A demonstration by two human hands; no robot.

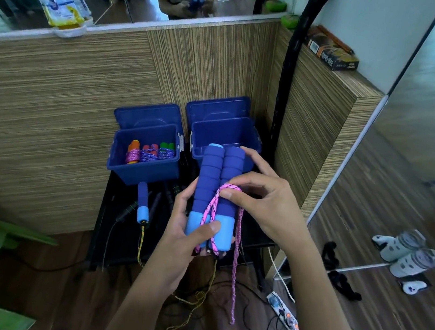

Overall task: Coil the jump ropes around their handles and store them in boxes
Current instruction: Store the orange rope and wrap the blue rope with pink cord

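Two blue handles [215, 190] held side by side above boxes, gripped at pale end caps by left hand [186, 233], thumb pressing pink rope [217, 207] against them. Right hand [259, 199] pinches rope loop at mid-handle. Long tail hangs to floor. Left box [144, 154] holds three coiled ropes; right box [225, 140] looks empty. Risk: thumb slips, first wrap loosens; handles splay; tail snags floor cables.

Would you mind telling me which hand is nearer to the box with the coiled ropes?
Left. The left hand holds the handles just below-right of that box; the right hand pinches the pink rope farther right.
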